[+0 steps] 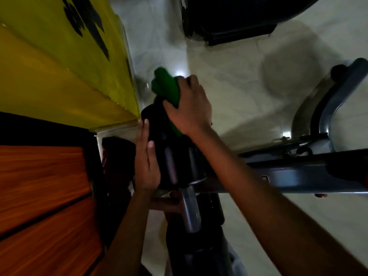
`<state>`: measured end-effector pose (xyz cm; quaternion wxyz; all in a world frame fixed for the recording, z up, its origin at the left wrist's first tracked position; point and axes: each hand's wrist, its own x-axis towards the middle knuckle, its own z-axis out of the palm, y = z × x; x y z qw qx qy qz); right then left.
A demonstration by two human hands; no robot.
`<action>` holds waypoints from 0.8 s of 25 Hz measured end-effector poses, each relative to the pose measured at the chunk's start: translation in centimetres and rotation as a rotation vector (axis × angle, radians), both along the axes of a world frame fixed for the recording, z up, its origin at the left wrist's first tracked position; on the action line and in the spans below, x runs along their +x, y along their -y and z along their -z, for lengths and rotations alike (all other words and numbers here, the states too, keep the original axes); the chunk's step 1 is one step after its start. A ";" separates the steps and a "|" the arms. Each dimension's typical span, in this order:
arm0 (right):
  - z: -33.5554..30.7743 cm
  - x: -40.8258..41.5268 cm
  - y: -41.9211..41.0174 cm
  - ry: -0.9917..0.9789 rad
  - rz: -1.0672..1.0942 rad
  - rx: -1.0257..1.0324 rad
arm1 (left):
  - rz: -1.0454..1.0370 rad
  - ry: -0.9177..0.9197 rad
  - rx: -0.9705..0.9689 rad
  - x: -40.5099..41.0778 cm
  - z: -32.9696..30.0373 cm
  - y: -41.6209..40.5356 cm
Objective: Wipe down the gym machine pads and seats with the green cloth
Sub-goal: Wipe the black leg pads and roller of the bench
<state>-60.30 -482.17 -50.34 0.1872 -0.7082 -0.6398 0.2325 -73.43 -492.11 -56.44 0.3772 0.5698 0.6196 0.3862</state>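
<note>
The green cloth point(166, 86) is bunched up on the far end of a black roller pad point(159, 140), the cylinder kind you get on a leg machine. The right hand point(189, 108) has it gripped, thumb and fingers curled round the cloth, and is pressing it against the top of the pad; a strip of green also shows below the palm near the wrist. The cloth's free end sticks out past the fingers toward the floor.

The left hand point(147, 162) sits on the other side of the same pad, fingers pretty much straight and laid flat along its side, thumb resting on the front of it. It's touching the pad, not wrapped round it. So the pad is basically sandwiched between the two hands.

The pad sits on a shiny metal shaft point(189, 210) that pokes out toward the camera, and that runs into a dark grey frame bar point(298, 174) crossing to the right. Further right there's a curved grey frame tube point(326, 108) with a black end cap.

The floor point(239, 86) is pale glossy tile with a couple of light spots reflected in it. On the left is a yellow wall point(59, 72) with black graphics on it, and below that some orange wood-look panelling point(39, 186). At the top there's a big dark piece of equipment point(229, 18), too dim to say exactly what. It's all pretty dark and a bit motion-blurred.
</note>
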 end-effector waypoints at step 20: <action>0.1 0.3 -1.5 -0.030 0.032 -0.040 | -0.036 -0.076 0.041 1.4 -0.9 -0.8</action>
